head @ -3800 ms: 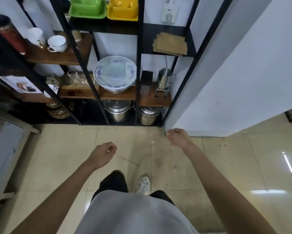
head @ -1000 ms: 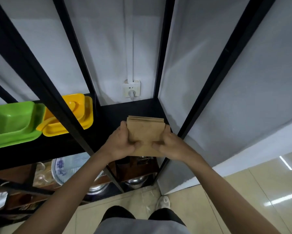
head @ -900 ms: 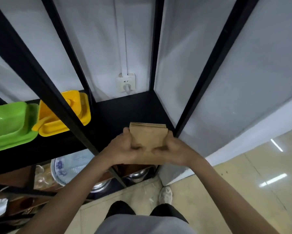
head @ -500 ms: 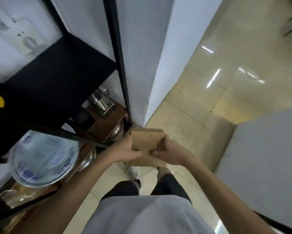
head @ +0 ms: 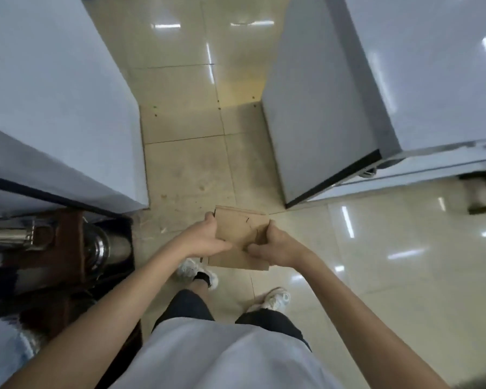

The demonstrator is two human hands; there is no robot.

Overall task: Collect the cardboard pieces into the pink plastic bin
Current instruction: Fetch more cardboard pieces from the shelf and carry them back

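Note:
A stack of brown cardboard pieces [head: 237, 228] is held flat in front of my waist, above the tiled floor. My left hand [head: 205, 238] grips its left edge, thumb on top. My right hand [head: 275, 247] grips its right edge, fingers curled over the top sheet. The lower sheet sticks out below both hands. No pink plastic bin is in view.
A white wall block [head: 56, 108] stands at the left and another white panel [head: 348, 88] at the right, with a tiled passage [head: 196, 147] between them. The shelf corner with steel pots [head: 101, 248] is at the lower left. My feet stand below the stack.
Both hands lifted the cardboard stack off the black shelf. The view has since swung right, away from the shelf, to the passage between the walls, the stack still held.

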